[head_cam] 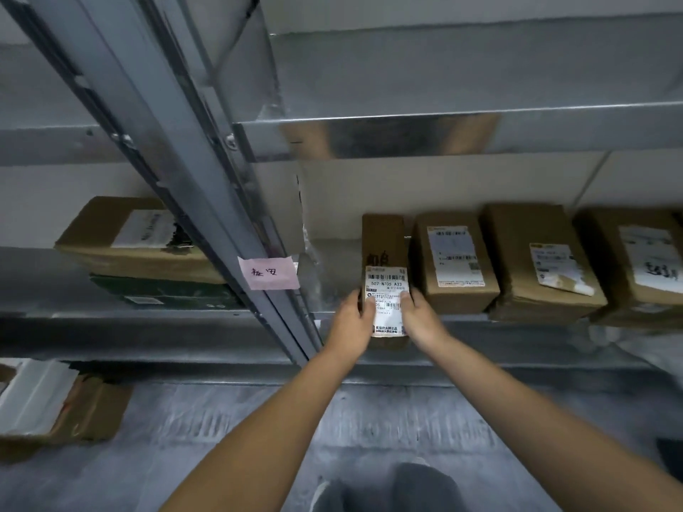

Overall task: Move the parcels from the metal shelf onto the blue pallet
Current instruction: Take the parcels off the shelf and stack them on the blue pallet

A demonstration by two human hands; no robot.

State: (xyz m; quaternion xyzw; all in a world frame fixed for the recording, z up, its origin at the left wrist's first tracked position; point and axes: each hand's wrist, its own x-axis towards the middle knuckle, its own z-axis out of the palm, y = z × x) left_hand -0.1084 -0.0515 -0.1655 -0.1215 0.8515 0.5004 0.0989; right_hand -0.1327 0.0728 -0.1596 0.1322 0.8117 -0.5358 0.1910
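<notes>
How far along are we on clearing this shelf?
Done: cannot tell, the pallet is out of view. In hand: the left hand and right hand grip the narrow parcel at the front edge of the shelf. Left: three parcels to its right, plus a parcel in the left bay.

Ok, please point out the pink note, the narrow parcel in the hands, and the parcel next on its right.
pink note (pixel 268 272): head view, middle of the paper.
narrow parcel (pixel 384 238): head view, bare cardboard above its label.
neighbouring parcel (pixel 455 256): head view, middle of its white label.
</notes>
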